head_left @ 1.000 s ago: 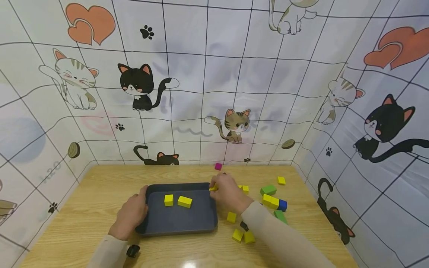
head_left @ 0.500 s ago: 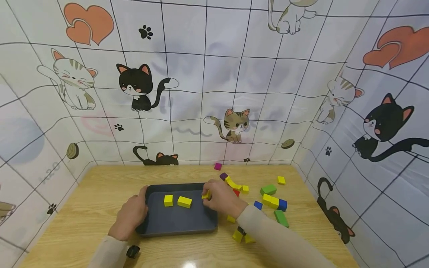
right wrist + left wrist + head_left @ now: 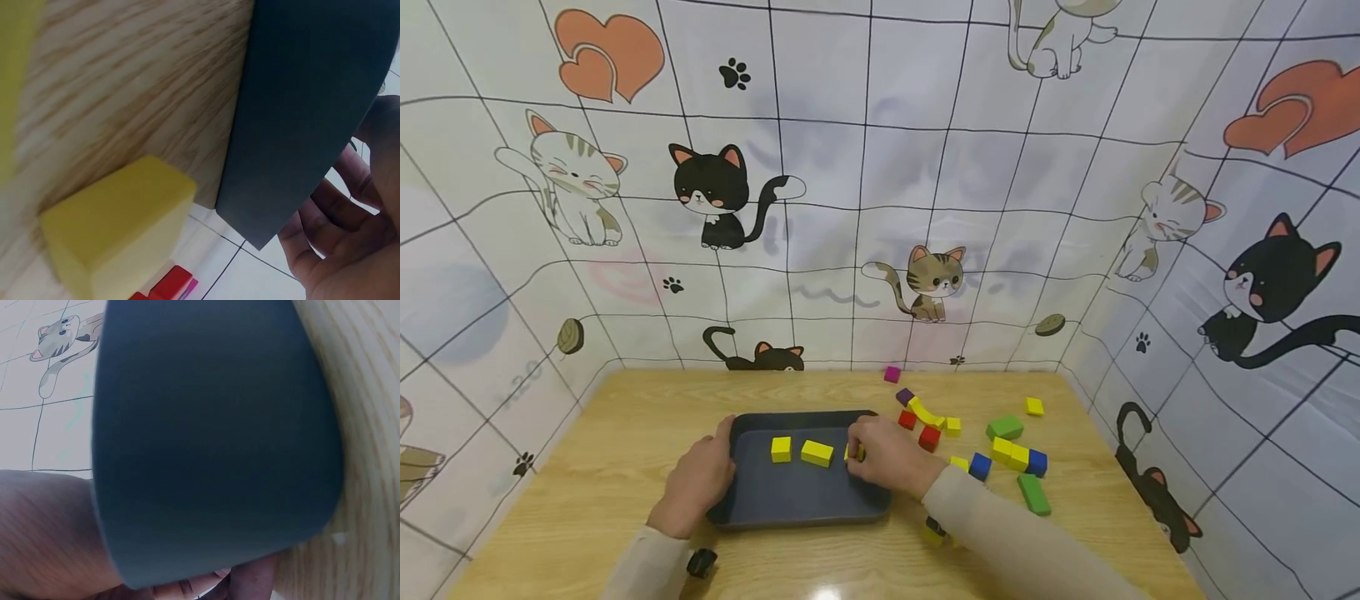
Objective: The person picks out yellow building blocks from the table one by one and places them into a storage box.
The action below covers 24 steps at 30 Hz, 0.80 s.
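A dark grey tray lies on the table with two yellow blocks inside, one a cube, the other longer. My left hand grips the tray's left side; in the left wrist view the tray wall hides most of that hand. Over the tray's right part, my right hand pinches a small yellow block, mostly covered by the fingers. In the right wrist view the tray wall hides the fingertips, and a yellow block lies on the table nearby.
Right of the tray lie loose blocks: red, blue, green, purple and several yellow ones, including a curved piece. A magenta block sits at the table's back edge, before a cat-patterned cloth.
My right hand has carried the yellow block leftward and down, from the tray's right rim to over its inside. The left hand keeps its place on the tray.
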Tool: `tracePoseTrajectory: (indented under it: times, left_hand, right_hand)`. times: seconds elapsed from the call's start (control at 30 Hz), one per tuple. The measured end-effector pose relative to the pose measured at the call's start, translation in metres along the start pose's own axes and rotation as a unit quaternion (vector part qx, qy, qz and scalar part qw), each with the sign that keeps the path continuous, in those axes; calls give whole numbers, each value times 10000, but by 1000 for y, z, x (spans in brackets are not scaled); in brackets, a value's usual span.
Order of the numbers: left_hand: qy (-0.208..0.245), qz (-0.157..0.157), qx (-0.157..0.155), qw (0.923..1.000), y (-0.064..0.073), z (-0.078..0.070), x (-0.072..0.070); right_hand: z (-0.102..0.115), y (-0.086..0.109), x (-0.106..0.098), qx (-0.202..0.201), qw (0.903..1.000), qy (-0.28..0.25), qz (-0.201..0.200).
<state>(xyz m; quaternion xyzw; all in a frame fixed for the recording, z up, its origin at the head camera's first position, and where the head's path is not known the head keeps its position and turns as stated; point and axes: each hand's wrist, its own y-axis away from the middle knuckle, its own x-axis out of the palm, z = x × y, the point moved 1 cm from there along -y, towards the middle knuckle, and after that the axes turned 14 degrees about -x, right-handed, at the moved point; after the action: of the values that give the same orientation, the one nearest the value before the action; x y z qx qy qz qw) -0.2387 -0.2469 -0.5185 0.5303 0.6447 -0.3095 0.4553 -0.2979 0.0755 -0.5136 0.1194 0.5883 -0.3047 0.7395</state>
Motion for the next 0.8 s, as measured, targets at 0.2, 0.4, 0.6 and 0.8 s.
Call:
tracePoseTrajectory:
  times: [0.2, 0.4, 0.6, 0.8]
  left_hand:
    - [-25, 69, -19, 10000, 1, -2, -1]
    - [-44, 35, 16, 10000, 1, -3, -1]
    - [-97, -41, 72, 9999, 1, -1, 0]
    - [-48, 10, 2, 10000, 1, -1, 0]
  right_hand:
    - [4, 1, -2, -32, 10000, 5, 73]
    - [5, 1, -5, 41, 9999, 38, 120]
    - [3, 4, -8, 19, 10000, -68, 0]
    - [1, 9, -18, 217, 9997, 21, -119]
